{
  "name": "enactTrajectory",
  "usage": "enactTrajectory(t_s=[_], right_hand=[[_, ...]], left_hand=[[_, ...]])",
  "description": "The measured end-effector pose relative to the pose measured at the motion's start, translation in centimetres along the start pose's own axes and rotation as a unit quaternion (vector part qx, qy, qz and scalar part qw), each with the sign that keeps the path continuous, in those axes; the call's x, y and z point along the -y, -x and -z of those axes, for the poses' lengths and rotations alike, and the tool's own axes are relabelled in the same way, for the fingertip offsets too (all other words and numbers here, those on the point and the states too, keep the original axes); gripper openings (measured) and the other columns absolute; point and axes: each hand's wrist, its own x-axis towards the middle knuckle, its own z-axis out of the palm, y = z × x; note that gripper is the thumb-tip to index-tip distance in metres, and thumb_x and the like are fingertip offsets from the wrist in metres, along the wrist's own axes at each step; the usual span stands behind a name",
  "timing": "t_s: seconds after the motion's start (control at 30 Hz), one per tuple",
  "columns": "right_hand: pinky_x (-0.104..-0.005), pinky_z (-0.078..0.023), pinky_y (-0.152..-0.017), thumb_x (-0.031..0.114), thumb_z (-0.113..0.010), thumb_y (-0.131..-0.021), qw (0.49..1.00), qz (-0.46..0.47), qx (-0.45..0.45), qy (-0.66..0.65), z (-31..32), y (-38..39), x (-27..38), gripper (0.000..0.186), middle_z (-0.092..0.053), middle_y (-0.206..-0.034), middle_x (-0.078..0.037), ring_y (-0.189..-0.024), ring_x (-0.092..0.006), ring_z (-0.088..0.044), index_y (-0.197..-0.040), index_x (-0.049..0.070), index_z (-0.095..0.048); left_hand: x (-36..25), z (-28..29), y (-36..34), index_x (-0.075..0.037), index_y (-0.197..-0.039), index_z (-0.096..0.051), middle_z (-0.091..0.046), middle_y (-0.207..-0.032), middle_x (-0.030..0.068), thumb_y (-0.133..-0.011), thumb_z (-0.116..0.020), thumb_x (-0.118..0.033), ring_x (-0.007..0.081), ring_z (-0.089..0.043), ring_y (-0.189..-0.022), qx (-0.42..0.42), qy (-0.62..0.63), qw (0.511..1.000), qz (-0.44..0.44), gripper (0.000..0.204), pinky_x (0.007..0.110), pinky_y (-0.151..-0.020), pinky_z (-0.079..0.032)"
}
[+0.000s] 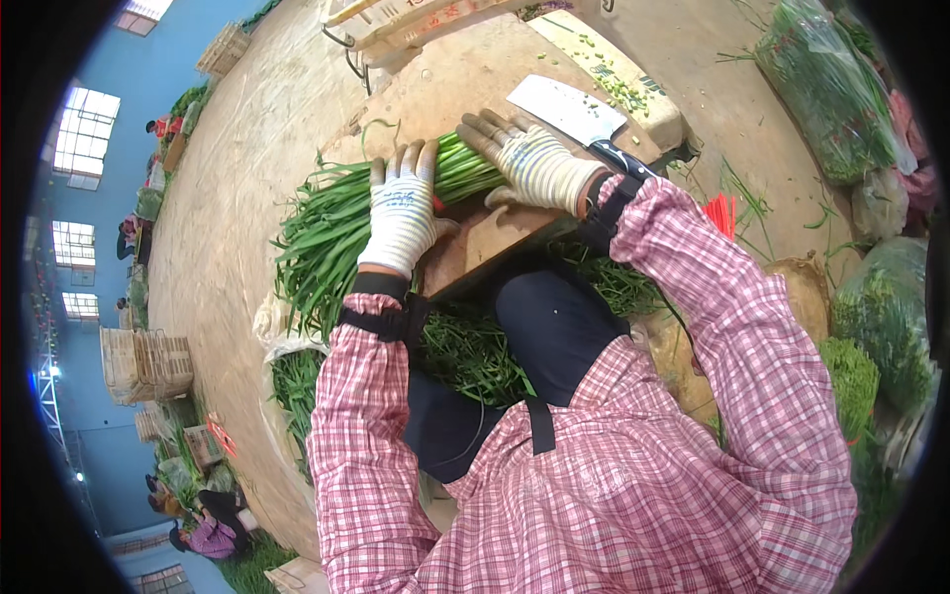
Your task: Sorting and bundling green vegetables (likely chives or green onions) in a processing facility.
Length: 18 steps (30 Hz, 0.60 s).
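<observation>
A thick bundle of chives lies across a wooden board, its loose leaves fanning over the left side. My gloved left hand holds it from above, long fingers across the stalks and thumb on the near side. Around the stalk end my gloved right hand is cupped, fingers on the far side and thumb on the near side. A bit of red tie shows beside my left hand. Just beyond my right hand rests a cleaver, its black handle close to my right wrist.
Chopped green bits lie on a pale block at the board's far right. A white crate stands beyond the board. Bagged greens line the right side. Red ties are beside my right forearm; more greens lie beneath the board.
</observation>
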Motion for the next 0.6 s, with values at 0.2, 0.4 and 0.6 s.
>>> enactTrajectory(t_s=[0.2, 0.4, 0.6], right_hand=[[-0.0507, -0.022, -0.117, 0.050, -0.082, -0.066, 0.999, -0.025, 0.002, 0.038, 6.2, -1.9, 0.4, 0.109, -0.030, -0.154, -0.022, -0.145, -0.0375, -0.024, -0.149, 0.002, -0.030], [-0.0494, -0.027, -0.115, 0.033, -0.086, -0.061, 0.992, 0.057, 0.090, 0.065, 2.9, -5.1, 2.5, 0.105, -0.045, -0.142, -0.025, -0.137, -0.0383, -0.039, -0.147, 0.003, -0.034], [-0.0369, -0.054, -0.081, 0.029, -0.078, -0.063, 0.970, -0.033, 0.190, -0.149, 5.7, -6.5, 2.8, 0.081, -0.070, -0.097, -0.021, -0.089, -0.0329, -0.068, -0.135, 0.003, -0.051]], left_hand=[[1.7, 1.2, 2.9, -0.005, -0.147, -0.030, -0.041, -0.145, 0.0175, -0.050, -0.091, -0.032, 0.0346, -0.036, -0.137, -0.044, 0.029, 0.997, 0.060, 0.117, 0.052, -0.115, -0.022], [0.7, 1.2, 8.0, -0.003, -0.137, -0.045, -0.044, -0.141, 0.0187, -0.069, -0.080, -0.017, 0.0387, -0.039, -0.132, -0.167, 0.099, 0.979, 0.058, 0.077, 0.053, -0.111, -0.027], [-0.9, 2.7, 11.3, 0.000, -0.125, -0.059, -0.057, -0.130, 0.0179, -0.081, -0.072, -0.001, 0.0286, -0.057, -0.118, -0.222, 0.321, 0.915, 0.100, 0.046, 0.038, -0.101, -0.045]])
